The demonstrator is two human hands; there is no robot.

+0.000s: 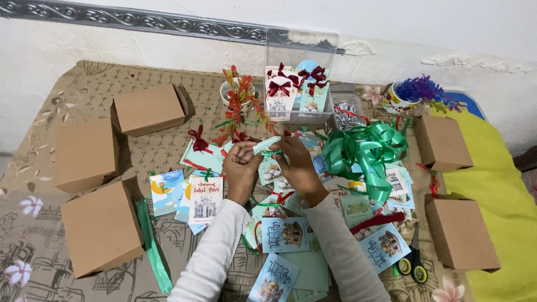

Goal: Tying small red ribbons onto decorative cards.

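Observation:
My left hand (241, 163) and my right hand (297, 162) meet over the middle of the table, fingers pinched on a small pale green card (267, 144) with a green ribbon bow (272, 152) between them. Both arms wear white sleeves. Under and around the hands lie several small greeting cards (206, 199) with mosque pictures, some tied with red or green ribbon. A big loose bundle of green ribbon (366, 148) lies just right of my right hand.
Three brown cardboard boxes (100, 228) sit on the left, two more (460, 232) on the right. A clear plastic bin (299, 84) of bowed cards stands behind. Scissors (414, 263) lie at lower right. Two cups (398, 100) with decorations stand at the back. A green ribbon strip (152, 246) lies at lower left.

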